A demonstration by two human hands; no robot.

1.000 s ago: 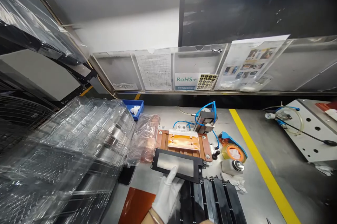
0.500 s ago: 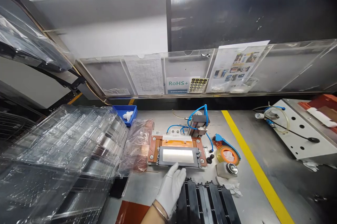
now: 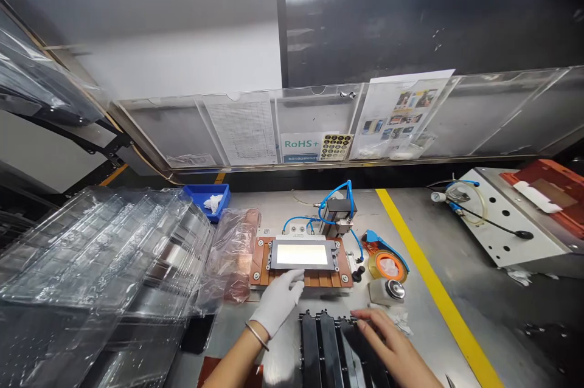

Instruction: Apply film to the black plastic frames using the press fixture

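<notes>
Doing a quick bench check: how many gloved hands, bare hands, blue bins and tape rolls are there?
Gloved hand: 1
Bare hand: 1
Blue bin: 1
Tape roll: 1
Total: 4

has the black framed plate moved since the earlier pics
Yes. Against the copper-barred fixture, the black framed plate has moved away from the viewer: it overhung the fixture's near edge at first, and now lies on top of the fixture.
</notes>
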